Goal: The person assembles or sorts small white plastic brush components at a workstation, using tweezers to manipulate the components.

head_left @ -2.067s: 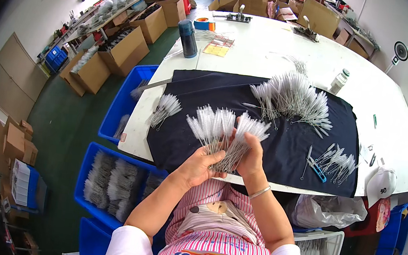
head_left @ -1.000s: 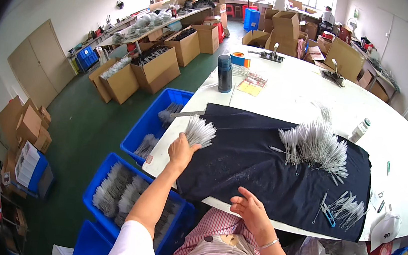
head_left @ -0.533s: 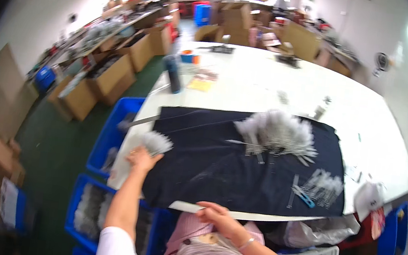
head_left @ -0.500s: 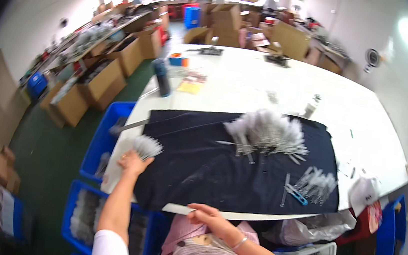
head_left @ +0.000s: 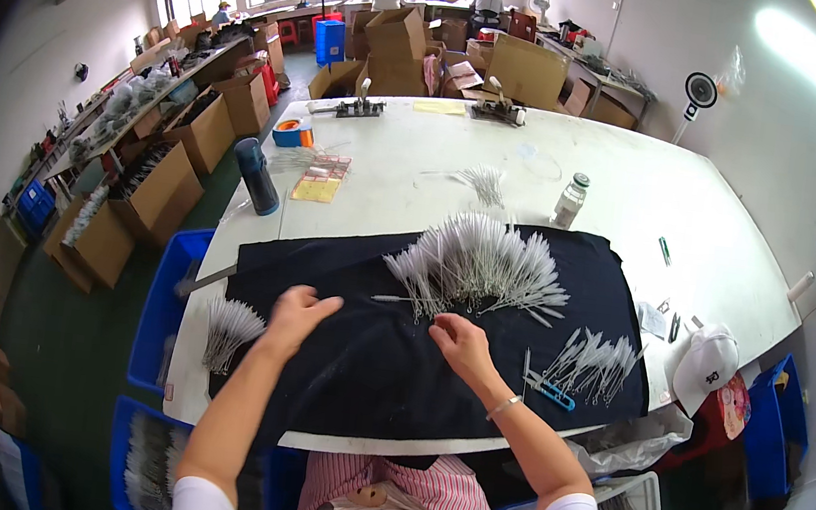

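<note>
A fan-shaped pile of thin wire brushes with white bristles (head_left: 479, 253) lies on a dark cloth (head_left: 344, 379). My right hand (head_left: 463, 347) is at the near side of this pile, close to the wire ends, thumb and forefinger slightly apart. Over the cloth to the left of the pile hovers my left hand (head_left: 298, 318), thumb spread and nothing in it. A bundle of the same brushes (head_left: 233, 331) rests at the cloth's left edge. On the right, a smaller spread of brushes (head_left: 597, 365) lies beside a blue-handled tool (head_left: 552, 390).
On the white table (head_left: 628, 179) stand a dark bottle (head_left: 256, 177), a glass jar (head_left: 570, 201) and an orange-and-blue tape roll (head_left: 293, 132). A white cap (head_left: 707, 368) sits at the right edge. Blue bins (head_left: 134, 405) flank the table's left side; cardboard boxes (head_left: 158, 196) stand beyond.
My left hand has left the brush bundle at the cloth's left edge and moved right. The right hand has gone from the near table edge forward to the pile. The view has shifted.
</note>
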Tool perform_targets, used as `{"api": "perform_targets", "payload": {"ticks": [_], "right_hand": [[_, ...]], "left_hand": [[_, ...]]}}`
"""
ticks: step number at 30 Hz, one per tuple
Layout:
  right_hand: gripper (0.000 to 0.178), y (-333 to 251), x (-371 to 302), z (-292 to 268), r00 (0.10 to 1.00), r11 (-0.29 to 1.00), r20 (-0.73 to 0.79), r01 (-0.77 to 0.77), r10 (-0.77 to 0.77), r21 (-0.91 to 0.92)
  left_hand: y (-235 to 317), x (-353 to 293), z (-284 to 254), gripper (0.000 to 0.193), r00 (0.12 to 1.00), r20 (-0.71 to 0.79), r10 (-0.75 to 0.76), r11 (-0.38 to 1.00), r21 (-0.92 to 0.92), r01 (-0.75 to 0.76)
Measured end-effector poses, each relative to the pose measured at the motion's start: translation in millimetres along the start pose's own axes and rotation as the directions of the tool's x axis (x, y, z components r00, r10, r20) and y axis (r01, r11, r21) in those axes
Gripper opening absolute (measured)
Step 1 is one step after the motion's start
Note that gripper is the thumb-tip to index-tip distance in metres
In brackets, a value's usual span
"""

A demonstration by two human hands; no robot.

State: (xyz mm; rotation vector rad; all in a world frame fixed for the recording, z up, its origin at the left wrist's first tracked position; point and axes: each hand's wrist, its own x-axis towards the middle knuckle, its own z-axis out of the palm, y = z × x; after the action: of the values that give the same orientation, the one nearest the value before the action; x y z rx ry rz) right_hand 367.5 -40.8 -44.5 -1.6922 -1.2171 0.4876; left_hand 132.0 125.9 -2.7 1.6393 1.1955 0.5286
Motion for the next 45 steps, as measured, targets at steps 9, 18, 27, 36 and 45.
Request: {"api": "perform_targets", "payload": {"ticks": [9, 18, 27, 36, 45], "right_hand": [[0.039, 26, 63, 55, 0.997, 0.851, -0.039, -0.079, 0.068, -0.519], [0.015, 27, 78, 60, 0.998, 0.818, -0.017, 0.034, -0.053, -0.574], [0.022, 4, 65, 58, 0.997, 0.868, 0.052, 0.079, -0.062, -0.49], [0.007, 56, 48, -63, 0.345, 0.253, -0.243, 0.015, 0.907, 0.967], [0.016, 104, 73, -81, 0.125, 0.113, -0.113, 0.002, 0.986, 0.994]], "left_hand": [[29, 80, 134, 0.062, 0.815, 0.353, -0.46, 0.57, -0.586, 0.576], [5, 98, 153, 0.028, 0.847, 0.216, -0.486, 0.548, -0.679, 0.488], [-2, 101, 148, 0.015, 0.8, 0.308, -0.514, 0.547, -0.601, 0.583], [26, 41, 131, 0.018, 0.969, 0.111, -0.223, 0.539, -0.814, 0.218], [-8, -16, 161, 0.023, 0.967, -0.154, 0.201, 0.893, -0.377, -0.246]]}}
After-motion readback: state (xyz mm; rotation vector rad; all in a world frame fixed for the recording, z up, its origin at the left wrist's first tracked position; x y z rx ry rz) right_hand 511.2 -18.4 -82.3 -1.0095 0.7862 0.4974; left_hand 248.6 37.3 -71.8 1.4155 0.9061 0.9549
